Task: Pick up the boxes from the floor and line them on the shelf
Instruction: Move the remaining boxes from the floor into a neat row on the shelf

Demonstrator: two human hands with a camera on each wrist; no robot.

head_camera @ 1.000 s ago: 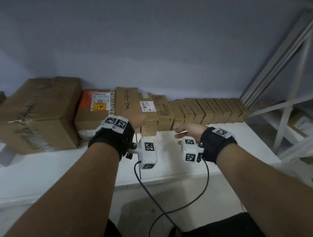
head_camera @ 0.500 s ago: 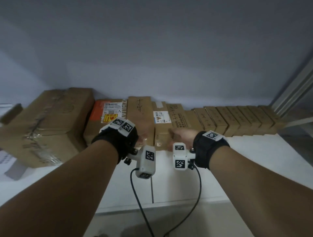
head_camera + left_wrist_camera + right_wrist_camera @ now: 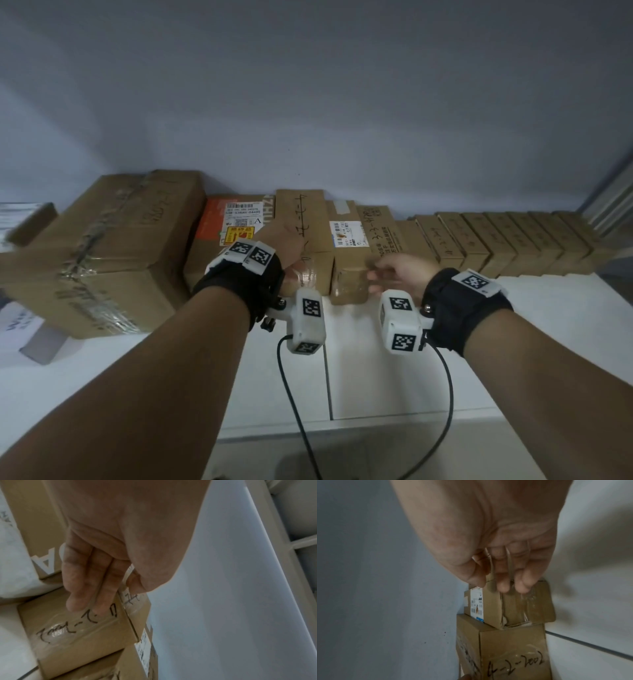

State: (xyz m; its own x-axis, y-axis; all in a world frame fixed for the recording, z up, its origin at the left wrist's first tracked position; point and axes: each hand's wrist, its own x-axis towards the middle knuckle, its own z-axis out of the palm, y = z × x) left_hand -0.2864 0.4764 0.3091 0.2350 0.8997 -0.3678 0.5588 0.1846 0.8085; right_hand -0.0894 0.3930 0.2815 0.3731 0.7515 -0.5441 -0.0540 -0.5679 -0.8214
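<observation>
Brown cardboard boxes [image 3: 486, 240] stand in a row on the white shelf [image 3: 394, 370] against the wall. We lay our left hand [image 3: 279, 241], fingers straight, on the tall brown pen-marked box [image 3: 301, 219]. Just right of it, our right hand [image 3: 399, 274] hovers loosely spread near the labelled box [image 3: 349, 236].

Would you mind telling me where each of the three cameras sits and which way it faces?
Head: worn on the head, looking forward and down at the white shelf and row of boxes; both forearms, left hand and right hand show.
Left wrist: looks along the palm at fingers on the handwritten box.
Right wrist: looks along the palm at the labelled box.
Shared: both boxes also appear in the head view.
</observation>
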